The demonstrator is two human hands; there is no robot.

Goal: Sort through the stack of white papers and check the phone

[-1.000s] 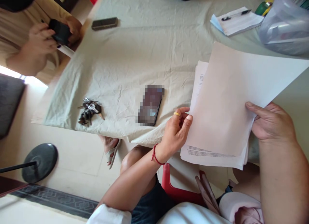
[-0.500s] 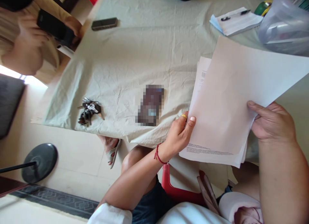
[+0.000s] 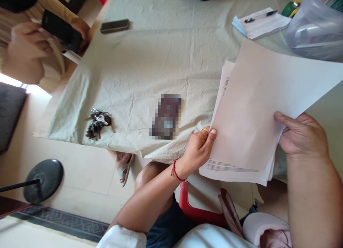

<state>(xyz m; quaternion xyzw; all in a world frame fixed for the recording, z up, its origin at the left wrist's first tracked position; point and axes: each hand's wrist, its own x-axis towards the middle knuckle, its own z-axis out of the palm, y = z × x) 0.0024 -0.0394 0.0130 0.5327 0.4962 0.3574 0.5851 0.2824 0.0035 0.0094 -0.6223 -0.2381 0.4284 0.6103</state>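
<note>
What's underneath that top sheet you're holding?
More sheets lie beneath the top sheet, with printed lines showing past its left and lower edges. The rest of their print is covered, and I can't tell how many sheets there are.

papers (image 3: 249, 105): printed lines, illeg. | no txt/nos. legible

My left hand (image 3: 199, 148) pinches, left thumb (image 3: 211, 136) uppermost; left forearm (image 3: 150, 201) extends diagonally forward. My right hand (image 3: 305, 135) pinches likewise, right thumb (image 3: 283, 118) pointing inward; right forearm (image 3: 312, 194) extends straight forward.
</note>
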